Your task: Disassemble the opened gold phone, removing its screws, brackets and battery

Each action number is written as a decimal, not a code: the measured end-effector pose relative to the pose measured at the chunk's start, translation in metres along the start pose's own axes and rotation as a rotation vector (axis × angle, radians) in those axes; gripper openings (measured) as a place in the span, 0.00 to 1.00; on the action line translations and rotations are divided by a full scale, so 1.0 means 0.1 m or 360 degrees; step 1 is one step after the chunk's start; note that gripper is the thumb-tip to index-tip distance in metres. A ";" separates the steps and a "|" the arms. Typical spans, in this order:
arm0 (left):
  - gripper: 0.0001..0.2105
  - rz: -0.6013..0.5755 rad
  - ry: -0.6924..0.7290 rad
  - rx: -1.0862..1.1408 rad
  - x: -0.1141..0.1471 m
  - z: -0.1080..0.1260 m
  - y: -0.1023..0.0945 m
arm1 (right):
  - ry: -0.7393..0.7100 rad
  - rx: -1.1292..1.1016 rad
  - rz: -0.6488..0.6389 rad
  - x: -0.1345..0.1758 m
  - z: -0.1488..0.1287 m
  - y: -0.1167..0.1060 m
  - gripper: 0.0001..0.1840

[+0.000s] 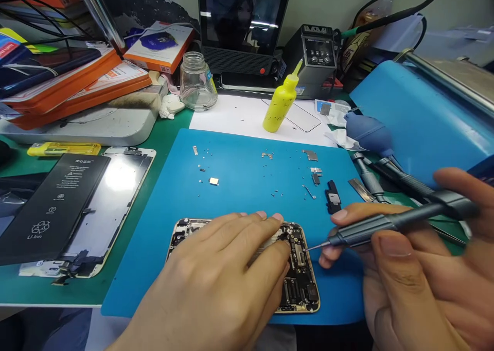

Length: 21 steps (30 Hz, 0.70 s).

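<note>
An opened phone with a gold-coloured frame lies on the blue mat, its inner parts bare. My left hand is laid across it, fingers close together and slightly bent, keeping hold of it; the thumb and much of the phone's left and middle are hidden. In my right hand a slim grey screwdriver is held slanted between thumb and fingers. Its thin tip reaches the right part of the phone, near the edge; whether it touches a screw is too small to tell.
Tiny screws, a metal bracket and a black module lie on the blue mat. At left, a battery rests on a screen panel. Behind stand a glass jar and yellow bottle; tweezers and tools lie right.
</note>
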<state>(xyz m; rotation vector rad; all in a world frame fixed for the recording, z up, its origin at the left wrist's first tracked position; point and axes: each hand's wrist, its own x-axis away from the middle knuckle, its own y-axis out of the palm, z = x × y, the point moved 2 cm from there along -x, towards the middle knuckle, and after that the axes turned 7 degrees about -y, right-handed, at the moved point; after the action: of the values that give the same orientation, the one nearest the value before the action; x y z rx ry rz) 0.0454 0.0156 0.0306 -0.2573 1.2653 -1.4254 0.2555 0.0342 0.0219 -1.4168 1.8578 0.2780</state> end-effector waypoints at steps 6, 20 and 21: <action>0.11 -0.0048 -0.0028 0.0091 0.01 -0.03 -0.04 | -0.0072 -0.0007 0.0003 -0.19 -0.01 0.03 0.37; 0.12 -0.0065 -0.0037 0.0105 0.02 -0.02 -0.01 | -0.0127 -0.0044 0.0061 -0.21 0.01 -0.05 0.35; 0.12 -0.0064 -0.0071 0.0159 0.05 -0.04 0.00 | -0.0126 -0.0047 0.0067 -0.20 0.01 -0.06 0.35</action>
<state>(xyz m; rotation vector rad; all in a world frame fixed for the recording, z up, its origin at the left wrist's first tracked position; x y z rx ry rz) 0.0412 0.0141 0.0266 -0.2465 1.1548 -1.5043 0.2627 0.0469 0.0362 -1.3683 1.8273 0.3789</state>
